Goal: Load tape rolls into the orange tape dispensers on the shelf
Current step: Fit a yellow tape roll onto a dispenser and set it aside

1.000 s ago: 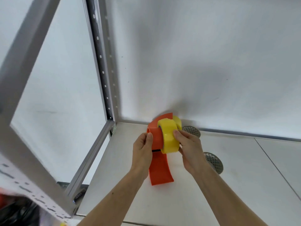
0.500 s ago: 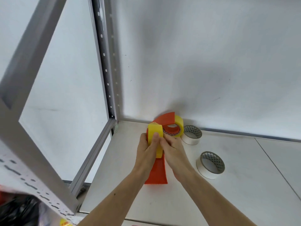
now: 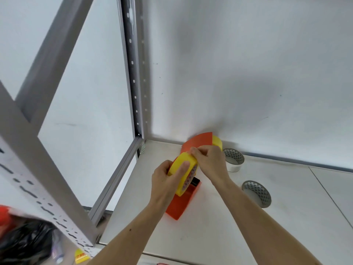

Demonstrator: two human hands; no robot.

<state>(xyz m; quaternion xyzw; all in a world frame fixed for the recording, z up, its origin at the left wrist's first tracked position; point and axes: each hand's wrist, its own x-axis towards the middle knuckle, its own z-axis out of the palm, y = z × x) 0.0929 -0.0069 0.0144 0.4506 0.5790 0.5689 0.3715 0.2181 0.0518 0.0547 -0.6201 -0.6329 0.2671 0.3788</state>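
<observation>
**Roll at dispenser, near shelf's back-left corner**

Shelf (image 3: 248, 217) carries orange dispenser (image 3: 181, 203), long axis front-to-back. Yellow tape roll (image 3: 184, 175) on edge directly above it. Left hand (image 3: 166, 180) cups roll; right hand (image 3: 210, 163) pinches its top edge.

- The single head-worn camera is looking forward and down into the back-left corner of the shelf (image 3: 238, 217); the corner post (image 3: 136, 73) is rising left of centre
- It is sitting close; both forearms are entering from the bottom edge, and the hands are meeting near the frame's centre, just right of that post
- The wide lens is bending the frame bars at far left; no second view is sharing the scene
</observation>
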